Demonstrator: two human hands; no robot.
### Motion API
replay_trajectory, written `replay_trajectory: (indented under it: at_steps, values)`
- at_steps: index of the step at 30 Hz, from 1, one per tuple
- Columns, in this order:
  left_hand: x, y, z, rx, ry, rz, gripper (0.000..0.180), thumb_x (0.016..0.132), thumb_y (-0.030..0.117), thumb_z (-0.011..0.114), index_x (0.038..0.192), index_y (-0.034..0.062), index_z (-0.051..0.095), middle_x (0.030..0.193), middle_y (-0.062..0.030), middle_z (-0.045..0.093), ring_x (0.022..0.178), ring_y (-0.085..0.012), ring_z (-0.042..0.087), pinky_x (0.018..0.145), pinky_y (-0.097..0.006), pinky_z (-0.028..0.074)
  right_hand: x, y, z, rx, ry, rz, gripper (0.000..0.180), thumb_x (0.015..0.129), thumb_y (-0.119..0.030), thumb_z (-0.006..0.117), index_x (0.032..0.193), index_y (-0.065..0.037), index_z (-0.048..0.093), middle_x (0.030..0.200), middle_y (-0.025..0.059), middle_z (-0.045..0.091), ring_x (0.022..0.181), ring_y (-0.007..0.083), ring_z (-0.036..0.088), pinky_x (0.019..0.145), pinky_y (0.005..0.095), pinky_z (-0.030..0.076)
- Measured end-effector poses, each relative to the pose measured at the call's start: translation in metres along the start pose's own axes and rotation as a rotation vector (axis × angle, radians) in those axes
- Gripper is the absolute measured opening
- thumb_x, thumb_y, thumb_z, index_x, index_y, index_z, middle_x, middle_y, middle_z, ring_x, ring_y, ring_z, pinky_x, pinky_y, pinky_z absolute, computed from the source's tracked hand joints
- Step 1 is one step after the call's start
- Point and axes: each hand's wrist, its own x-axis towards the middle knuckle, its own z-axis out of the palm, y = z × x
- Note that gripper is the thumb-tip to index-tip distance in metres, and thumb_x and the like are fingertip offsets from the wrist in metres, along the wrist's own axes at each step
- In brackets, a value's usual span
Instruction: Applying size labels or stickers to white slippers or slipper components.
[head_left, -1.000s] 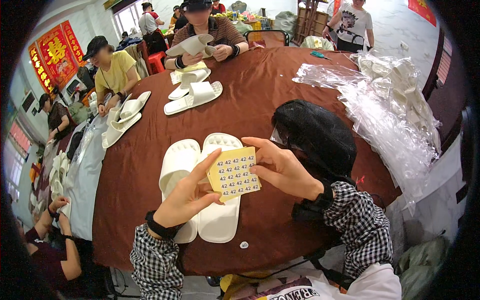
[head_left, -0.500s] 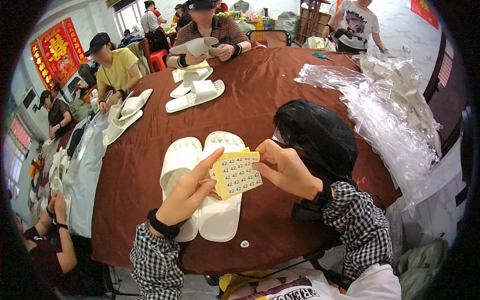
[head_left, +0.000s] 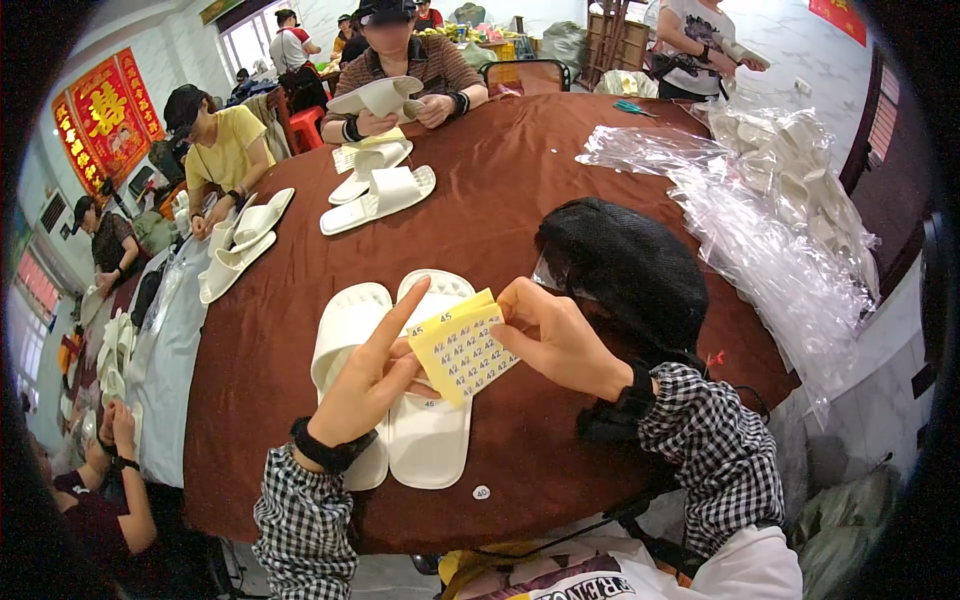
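Yellow sheets of small number stickers [head_left: 465, 353] are held in both hands above a pair of white slide slippers [head_left: 430, 455]. My left hand [head_left: 368, 385] grips the sheets' left side with thumb and fingers, its index finger pointing up. At the right edge, my right hand [head_left: 560, 340] pinches the top sheet between thumb and fingers. Another sheet shows behind the top one along its upper and left edges. The slippers lie side by side on the brown cloth, toes away from me, partly hidden by my left hand. A round white sticker [head_left: 481, 492] lies near the table's front edge.
A black mesh bag [head_left: 625, 275] lies just beyond my right hand. Clear plastic bags [head_left: 740, 250] and piled white slippers [head_left: 790, 150] cover the right side. Teal scissors [head_left: 635, 108] lie at the far edge. Co-workers handle slippers [head_left: 378, 195] across the table and at left.
My hands have tilted the sheets, and the top one has shifted down, uncovering more of the sheet behind. My left index finger has straightened upward. The person at far right now holds a slipper.
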Motion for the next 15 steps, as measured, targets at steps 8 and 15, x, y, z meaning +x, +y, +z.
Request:
replay_trajectory:
  at_steps: [8, 15]
  values:
    - [0.020, -0.003, 0.007, -0.107, -0.025, 0.011, 0.071, 0.094, -0.005, 0.043, 0.156, 0.0166, 0.016, 0.121, -0.0177, 0.059, 0.104, -0.0205, 0.064, 0.087, -0.034, 0.057, 0.002, -0.002, -0.011, -0.066, 0.083, 0.103, 0.014, 0.092, -0.001, 0.062, 0.095, 0.000, 0.048, 0.083, 0.0063, 0.065, 0.078, 0.0066, 0.062, 0.065, 0.0246, 0.052]
    - [0.018, -0.009, 0.017, 0.127, 0.042, 0.122, 0.081, 0.088, -0.012, 0.052, 0.155, 0.0184, 0.018, 0.127, -0.0159, 0.056, 0.112, -0.0224, 0.061, 0.088, -0.033, 0.055, 0.000, -0.007, -0.007, -0.017, 0.096, 0.056, 0.020, 0.089, -0.003, 0.063, 0.103, 0.001, 0.050, 0.084, 0.0133, 0.066, 0.078, 0.0182, 0.067, 0.068, 0.0316, 0.053]
